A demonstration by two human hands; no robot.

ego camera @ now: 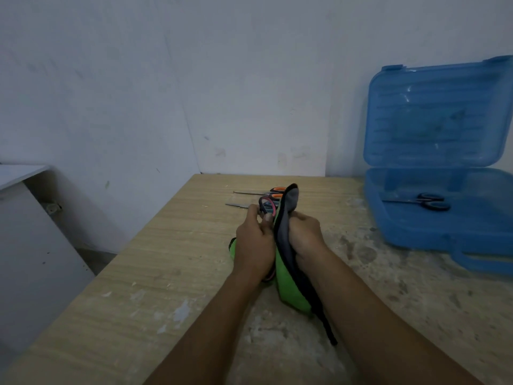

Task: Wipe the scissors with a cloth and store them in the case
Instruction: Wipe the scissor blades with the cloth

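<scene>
My left hand (254, 240) grips pink-handled scissors (267, 204) by the handles, above the middle of the table. Their blades are hidden in a grey, black and green cloth (288, 245) that my right hand (304, 237) squeezes around them. Orange-handled scissors (273, 191) lie on the table just behind my hands, with another blade (237, 204) showing beside them. The blue plastic case (444, 226) stands open at the right, and black-handled scissors (427, 202) lie in its lower half.
The wooden table (166, 259) is scuffed and dusty and stands against a white wall. The case lid (438, 115) stands upright against that wall. A white cabinet (33, 232) stands to the left, beyond the table's left edge.
</scene>
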